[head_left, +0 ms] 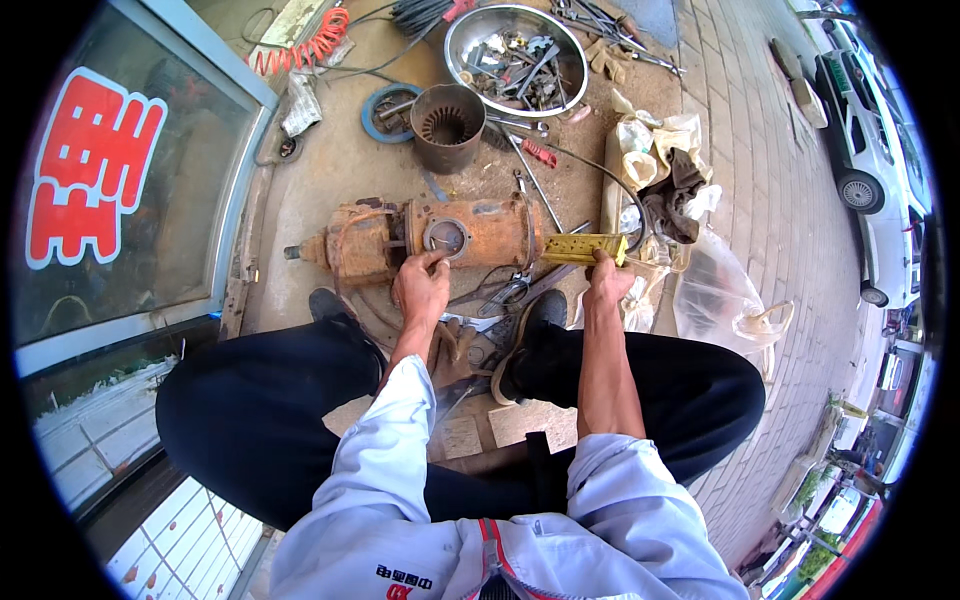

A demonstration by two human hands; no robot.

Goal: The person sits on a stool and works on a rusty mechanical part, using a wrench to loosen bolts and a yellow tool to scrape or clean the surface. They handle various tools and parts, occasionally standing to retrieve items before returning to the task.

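A rusty orange cylindrical motor housing point(490, 232) lies on its side across the ground before me, its shaft end to the left. My left hand point(422, 285) is at the near rim of a round opening point(447, 238) in its side. The fingers are pinched there, and what they hold, if anything, is too small to make out. At the housing's right end is a yellow bar-shaped piece point(580, 248) with dark marks. My right hand point(605, 280) is closed on its near right edge; the fingertips are partly hidden.
Beyond the housing stand a slotted metal cylinder point(450, 130), a blue ring-shaped thing point(385, 112) and a metal basin point(576, 60) of tools. Pliers point(510, 293) lie near my shoes. Bags and cloths point(665, 165) are at right, a glass door point(100, 180) at left.
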